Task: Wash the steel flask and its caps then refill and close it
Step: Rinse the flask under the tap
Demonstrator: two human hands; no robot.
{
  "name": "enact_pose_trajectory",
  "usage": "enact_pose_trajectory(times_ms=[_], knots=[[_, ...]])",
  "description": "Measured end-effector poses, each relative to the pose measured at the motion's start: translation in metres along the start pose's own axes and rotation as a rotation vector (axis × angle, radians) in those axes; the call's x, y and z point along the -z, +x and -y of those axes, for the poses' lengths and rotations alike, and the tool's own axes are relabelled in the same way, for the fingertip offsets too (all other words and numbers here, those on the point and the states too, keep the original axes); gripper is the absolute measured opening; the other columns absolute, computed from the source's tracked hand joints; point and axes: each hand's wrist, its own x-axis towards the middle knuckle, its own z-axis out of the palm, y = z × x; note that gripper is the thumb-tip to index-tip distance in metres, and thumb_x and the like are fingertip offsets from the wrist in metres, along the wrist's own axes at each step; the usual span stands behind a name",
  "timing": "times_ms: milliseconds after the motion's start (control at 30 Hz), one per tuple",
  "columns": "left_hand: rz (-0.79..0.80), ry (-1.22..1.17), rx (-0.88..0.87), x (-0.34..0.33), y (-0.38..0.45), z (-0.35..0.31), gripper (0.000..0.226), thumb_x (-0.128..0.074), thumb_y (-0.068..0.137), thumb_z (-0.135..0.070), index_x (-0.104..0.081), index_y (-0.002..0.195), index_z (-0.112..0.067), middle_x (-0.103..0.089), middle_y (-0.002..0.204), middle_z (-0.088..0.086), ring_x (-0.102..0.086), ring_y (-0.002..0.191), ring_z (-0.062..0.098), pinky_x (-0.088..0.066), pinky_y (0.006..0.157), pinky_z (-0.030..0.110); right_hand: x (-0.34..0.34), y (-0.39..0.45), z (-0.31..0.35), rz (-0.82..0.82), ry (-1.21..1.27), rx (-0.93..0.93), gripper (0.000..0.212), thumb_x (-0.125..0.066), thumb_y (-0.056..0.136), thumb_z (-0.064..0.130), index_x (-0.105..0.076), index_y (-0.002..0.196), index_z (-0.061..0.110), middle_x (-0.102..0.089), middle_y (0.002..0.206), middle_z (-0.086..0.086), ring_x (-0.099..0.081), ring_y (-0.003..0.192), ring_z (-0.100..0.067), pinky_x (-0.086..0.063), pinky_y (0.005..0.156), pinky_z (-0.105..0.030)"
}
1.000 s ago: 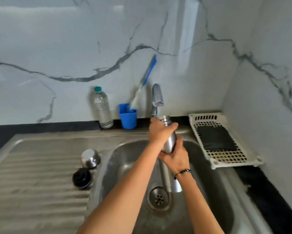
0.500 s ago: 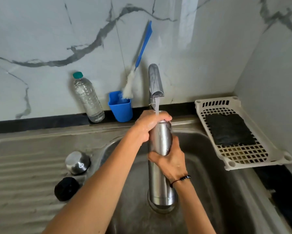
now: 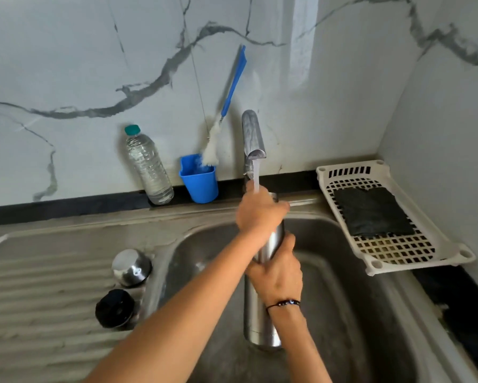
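Setting: marble-veined wall (image 3: 94, 64) behind a steel sink (image 3: 370, 327) with a ribbed draining surface (image 3: 39, 286).
Flask: steel flask (image 3: 262, 319) stands upright in the basin, its mouth under the running tap (image 3: 253, 136).
Left hand: left hand (image 3: 260, 214) is curled round the flask's neck, at the very top, just under the stream.
Right hand: right hand (image 3: 280, 269) wraps the flask's middle, directly below the left hand and touching it.
Caps: steel cap (image 3: 131, 268) and black cap (image 3: 116, 308) lie on the draining surface, well off to the left of both hands.
Step, as I judge it: rinsing or filling the flask.
Doing it well: keep the mouth centred under the stream, hold the body vertical, and grip firmly, since wet steel likely slips.
Nearby: bottle brush (image 3: 226, 106) in a blue cup (image 3: 199, 181) beyond the left hand; plastic bottle (image 3: 148, 167); white rack (image 3: 392, 217) to the right.
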Motion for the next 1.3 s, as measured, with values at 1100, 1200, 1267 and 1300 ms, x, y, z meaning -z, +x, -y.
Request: enact_pose_trajectory(times_ms=[1100,1200,1267,1300], knots=[[0.616,-0.678,-0.059,0.056,0.01,0.004,0.009,-0.07,0.072,-0.004,-0.063,0.069,-0.009,-0.068,0.073,0.014,-0.065,0.07,0.028,-0.055,0.068,0.03,0.011,-0.005,-0.002,0.375,0.768,0.028,0.073,-0.074,0.035,0.028,-0.059,0.105,0.014,-0.069,0.079,-0.006,-0.065,0.063,-0.015,-0.052,0.054,-0.027],[0.929,-0.952,-0.015,0.051,0.019,0.016,0.028,-0.08,0.058,-0.017,-0.063,0.078,-0.008,-0.065,0.073,0.012,-0.065,0.069,0.028,-0.055,0.069,0.031,0.012,-0.011,-0.008,0.606,1.105,-0.154,0.072,-0.074,0.036,0.019,-0.061,0.105,0.004,-0.066,0.078,-0.021,-0.066,0.063,-0.03,-0.054,0.053,-0.036],[0.949,-0.979,0.001,0.051,0.019,0.011,0.025,-0.078,0.062,-0.019,-0.063,0.079,-0.009,-0.065,0.075,0.012,-0.065,0.071,0.027,-0.055,0.073,0.033,0.014,-0.009,-0.006,0.571,1.058,-0.143,0.069,-0.074,0.038,0.021,-0.062,0.104,0.006,-0.067,0.077,-0.018,-0.066,0.064,-0.029,-0.054,0.055,-0.035],[0.863,-0.896,0.039,0.049,0.017,0.006,0.02,-0.075,0.066,-0.018,-0.062,0.079,-0.009,-0.065,0.077,0.012,-0.065,0.072,0.026,-0.055,0.072,0.033,0.016,-0.006,-0.005,0.496,0.971,-0.104,0.067,-0.073,0.038,0.025,-0.062,0.102,0.008,-0.068,0.075,-0.012,-0.066,0.063,-0.024,-0.054,0.055,-0.031]])
